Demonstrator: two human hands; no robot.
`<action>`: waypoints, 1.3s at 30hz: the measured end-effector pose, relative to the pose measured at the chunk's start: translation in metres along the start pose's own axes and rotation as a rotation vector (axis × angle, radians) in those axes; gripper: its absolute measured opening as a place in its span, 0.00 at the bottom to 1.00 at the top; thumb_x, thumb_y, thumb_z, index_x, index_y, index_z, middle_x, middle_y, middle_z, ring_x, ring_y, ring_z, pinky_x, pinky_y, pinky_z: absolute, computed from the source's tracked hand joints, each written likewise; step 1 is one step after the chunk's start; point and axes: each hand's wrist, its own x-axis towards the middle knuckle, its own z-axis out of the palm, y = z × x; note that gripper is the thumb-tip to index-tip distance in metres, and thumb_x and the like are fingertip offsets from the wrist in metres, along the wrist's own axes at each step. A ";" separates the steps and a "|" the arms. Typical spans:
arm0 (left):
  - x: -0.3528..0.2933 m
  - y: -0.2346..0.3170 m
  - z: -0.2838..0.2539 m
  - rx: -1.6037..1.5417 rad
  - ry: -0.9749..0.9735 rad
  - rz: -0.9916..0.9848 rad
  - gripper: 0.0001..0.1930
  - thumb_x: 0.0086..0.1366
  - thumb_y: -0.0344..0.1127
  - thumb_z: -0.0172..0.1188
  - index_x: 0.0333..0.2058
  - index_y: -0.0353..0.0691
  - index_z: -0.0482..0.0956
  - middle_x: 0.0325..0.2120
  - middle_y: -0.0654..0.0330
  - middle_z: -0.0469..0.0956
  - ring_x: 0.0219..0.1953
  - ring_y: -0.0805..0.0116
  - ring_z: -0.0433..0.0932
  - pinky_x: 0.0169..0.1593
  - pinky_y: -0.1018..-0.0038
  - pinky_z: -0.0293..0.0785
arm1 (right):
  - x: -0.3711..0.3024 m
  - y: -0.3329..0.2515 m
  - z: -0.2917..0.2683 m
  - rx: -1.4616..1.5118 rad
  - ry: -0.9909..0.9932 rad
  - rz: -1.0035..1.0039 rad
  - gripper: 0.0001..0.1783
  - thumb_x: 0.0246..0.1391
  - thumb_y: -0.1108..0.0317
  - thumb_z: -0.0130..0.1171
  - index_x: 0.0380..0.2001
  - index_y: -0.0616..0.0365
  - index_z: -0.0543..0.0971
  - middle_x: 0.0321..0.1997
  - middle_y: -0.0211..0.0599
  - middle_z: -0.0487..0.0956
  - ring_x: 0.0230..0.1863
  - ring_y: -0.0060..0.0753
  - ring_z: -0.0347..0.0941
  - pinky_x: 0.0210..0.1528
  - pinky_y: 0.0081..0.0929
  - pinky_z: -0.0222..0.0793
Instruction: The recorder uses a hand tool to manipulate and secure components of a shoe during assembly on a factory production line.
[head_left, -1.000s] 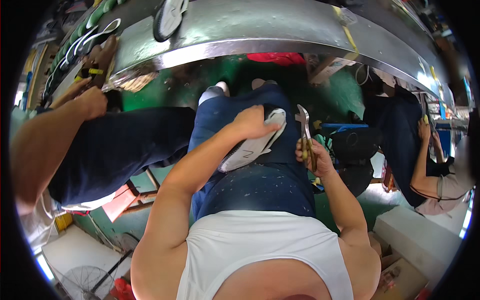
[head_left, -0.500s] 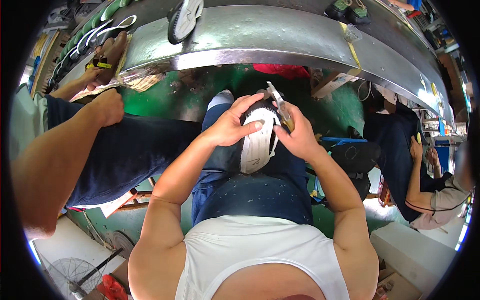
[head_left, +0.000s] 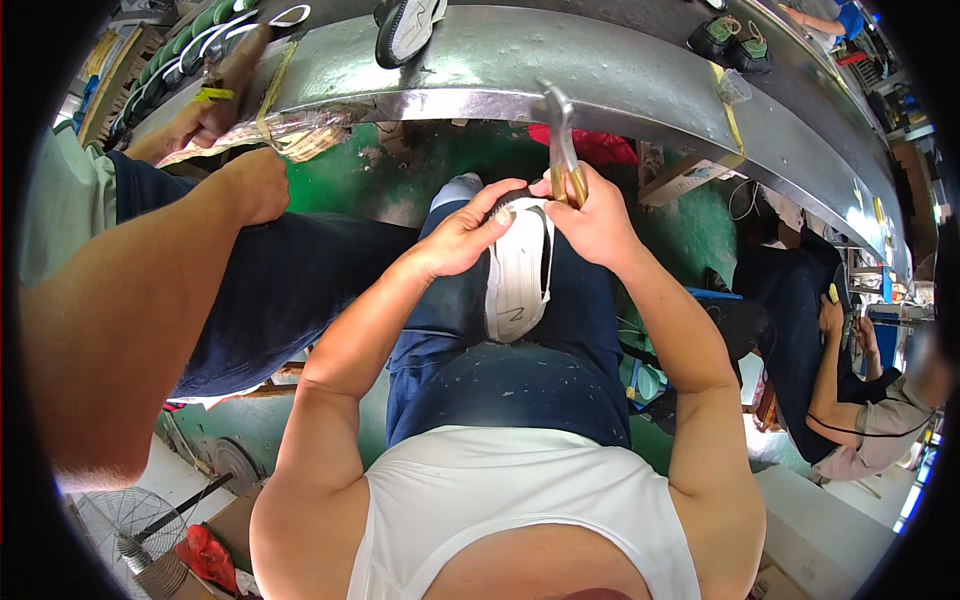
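Note:
Bottom up on my lap lies a shoe (head_left: 519, 272), its white underside facing me, with a dark edge at the far end. My left hand (head_left: 462, 232) is closed on its far left side, thumb on the white underside. In my right hand (head_left: 598, 215) is a pair of pliers (head_left: 562, 140) with brass-coloured handles, the curved metal head pointing away from me. The right fingers are wrapped about the handles and come close to the shoe's far right edge; whether they touch it I cannot tell.
A metal bench (head_left: 620, 75) crosses ahead, bearing another upturned shoe (head_left: 408, 30) and a dark pair (head_left: 730, 45). At left a co-worker's forearm (head_left: 150, 300) and knee are close to mine. Another person (head_left: 850, 400) sits at right. A fan (head_left: 130, 540) stands behind left.
My right hand has lifted slightly, and the pliers have swung more upright, their head farther out. The left hand stays on the shoe. The co-worker's hand at left has moved toward the bench.

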 end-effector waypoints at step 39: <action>0.026 -0.016 0.017 -0.115 0.040 -0.039 0.23 0.71 0.30 0.59 0.63 0.43 0.67 0.46 0.65 0.76 0.51 0.77 0.72 0.57 0.77 0.68 | -0.128 0.002 -0.009 -0.452 -0.178 0.241 0.17 0.60 0.70 0.58 0.49 0.68 0.70 0.43 0.58 0.77 0.44 0.62 0.76 0.45 0.49 0.73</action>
